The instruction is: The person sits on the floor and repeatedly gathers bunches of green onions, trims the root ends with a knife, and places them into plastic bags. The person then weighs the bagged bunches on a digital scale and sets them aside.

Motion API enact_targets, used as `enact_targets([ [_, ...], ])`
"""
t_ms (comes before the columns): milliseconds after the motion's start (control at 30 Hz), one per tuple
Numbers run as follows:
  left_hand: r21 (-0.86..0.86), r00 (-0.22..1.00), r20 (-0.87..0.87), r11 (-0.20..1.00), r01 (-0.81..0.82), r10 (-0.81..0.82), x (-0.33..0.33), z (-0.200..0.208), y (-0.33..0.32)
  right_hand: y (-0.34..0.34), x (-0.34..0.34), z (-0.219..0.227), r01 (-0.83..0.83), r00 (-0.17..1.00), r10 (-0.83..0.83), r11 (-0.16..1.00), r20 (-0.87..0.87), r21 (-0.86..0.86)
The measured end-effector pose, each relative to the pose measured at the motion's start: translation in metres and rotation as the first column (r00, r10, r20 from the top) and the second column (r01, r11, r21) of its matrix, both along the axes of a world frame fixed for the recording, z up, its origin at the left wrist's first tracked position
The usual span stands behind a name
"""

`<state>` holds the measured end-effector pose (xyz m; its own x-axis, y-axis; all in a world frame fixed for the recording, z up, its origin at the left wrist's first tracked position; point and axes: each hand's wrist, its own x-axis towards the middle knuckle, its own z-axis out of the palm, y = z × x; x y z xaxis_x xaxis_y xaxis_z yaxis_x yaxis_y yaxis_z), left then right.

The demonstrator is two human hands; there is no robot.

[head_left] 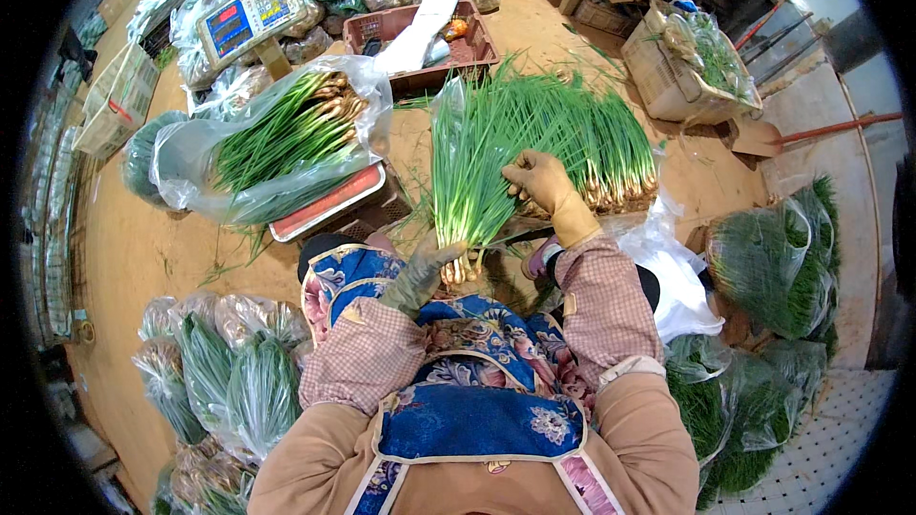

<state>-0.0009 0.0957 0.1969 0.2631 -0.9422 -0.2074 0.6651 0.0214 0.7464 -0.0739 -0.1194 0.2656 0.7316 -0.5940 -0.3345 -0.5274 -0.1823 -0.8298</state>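
My left hand (426, 274), in a grey-green glove, is closed around the lower stalks of a bunch of green onions (465, 200). Their pale roots point toward me and the leaves stretch away. Right of the leaves, my right hand (544, 186) in a tan glove has its fingers curled together; whatever they may pinch is hidden. Just beyond it, a long row of loose green onions (596, 138) lies with roots facing my side. To the left, an opened clear plastic bag (181, 167) holds more green onions (286, 133) on a red-topped platform (329, 202) with a white rim.
A scale display (250, 21) stands on a post at the far left, before bagged produce. Behind the row is a maroon crate (420, 76). Bagged greens lie at left (239, 381) and right (778, 267). A beige basket (682, 62) and red-handled shovel (763, 138) are at far right.
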Motion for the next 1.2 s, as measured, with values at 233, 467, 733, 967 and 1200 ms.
enact_targets([
  [233, 0.026, 0.996, -0.089, 0.999, 0.026, -0.024, -0.002, 0.004, -0.004, 0.016, 0.001, 0.001, -0.128, 0.987, 0.005, 0.64, -0.163, -0.757],
  [467, 0.058, 0.998, -0.029, 0.996, -0.061, 0.062, 0.0, 0.007, 0.003, -0.052, -0.043, 0.037, 0.511, 0.84, -0.407, 0.816, 0.36, -0.271],
  [733, -0.01, 0.999, -0.015, 0.999, -0.047, 0.047, 0.005, 0.007, 0.0, -0.004, -0.073, 0.048, -0.223, 0.961, 0.206, 0.972, -0.185, -0.077],
  [967, 0.014, 0.999, 0.007, 0.999, -0.043, 0.043, 0.005, 0.021, 0.002, -0.021, -0.029, 0.001, 0.112, 0.994, -0.108, 0.985, 0.037, -0.133],
  [1200, -0.098, 0.994, -0.106, 0.995, -0.034, 0.023, 0.003, 0.003, -0.003, -0.045, -0.045, 0.01, 0.362, 0.931, -0.283, 0.631, 0.231, -0.686],
])
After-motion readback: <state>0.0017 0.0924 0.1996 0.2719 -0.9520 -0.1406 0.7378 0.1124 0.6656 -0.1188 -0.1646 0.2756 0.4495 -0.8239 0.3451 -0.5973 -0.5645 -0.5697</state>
